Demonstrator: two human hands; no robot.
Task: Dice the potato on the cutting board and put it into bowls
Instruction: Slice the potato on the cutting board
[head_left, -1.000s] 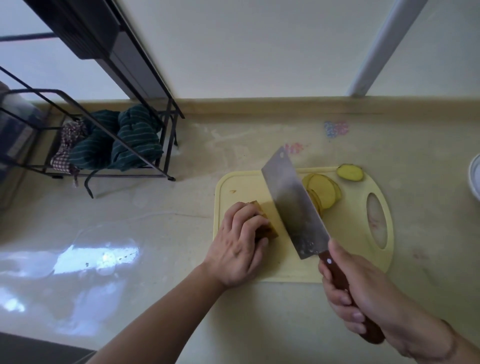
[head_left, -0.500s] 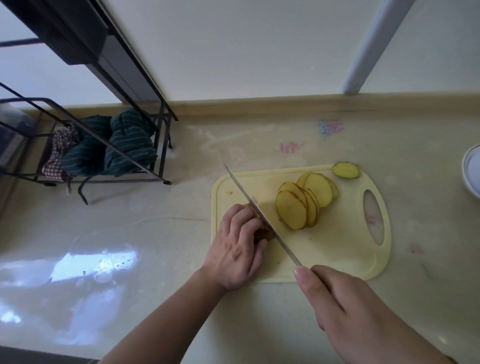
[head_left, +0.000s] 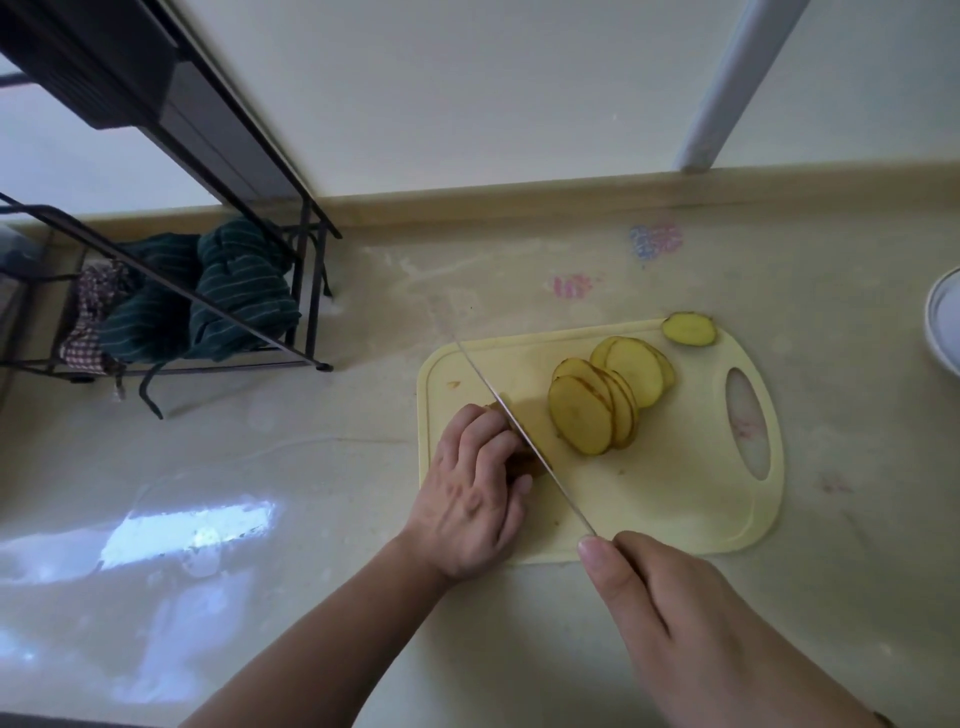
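Observation:
A pale yellow cutting board (head_left: 665, 499) lies on the counter. My left hand (head_left: 470, 493) curls over the uncut end of the potato (head_left: 519, 462) at the board's left side, hiding most of it. My right hand (head_left: 691, 634) grips a cleaver (head_left: 524, 441), whose blade stands edge-on against the potato right beside my left fingers. Several round potato slices (head_left: 597, 410) lean in a fanned stack in the board's middle. One end piece (head_left: 690, 329) rests on the board's far edge.
The rim of a white bowl (head_left: 943, 327) shows at the right edge. A black wire rack (head_left: 171, 291) with green striped cloths stands at the left. The wall and backsplash run along the counter's far side.
The cleaver swung from a raised, flat-facing tilt down to vertical and now cuts into the potato beside my left fingers. My left hand kept its hold.

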